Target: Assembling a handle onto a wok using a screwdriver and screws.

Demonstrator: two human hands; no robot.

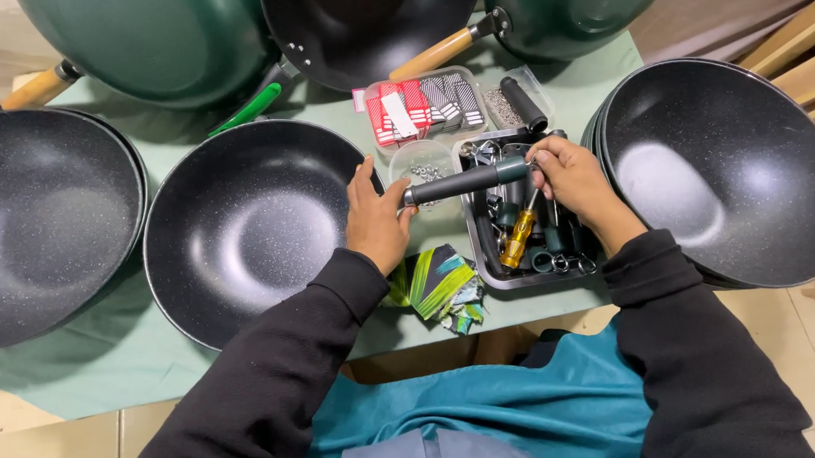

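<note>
Left hand [374, 221] gripping the pan rim [245, 232] and handle [468, 180] joint, hiding it, right hand [567, 176] holding handle end and screwdriver [519, 237], its tip hidden.

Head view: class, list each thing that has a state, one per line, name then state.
Black speckled wok in the middle: upright, empty, left hand on its rim.
Dark grey pan handle: level, held by both hands, right hand at its outer end.
Yellow-handled screwdriver: hanging from the right hand over the steel tray.
Stacked black woks at right: nested, empty.
</note>
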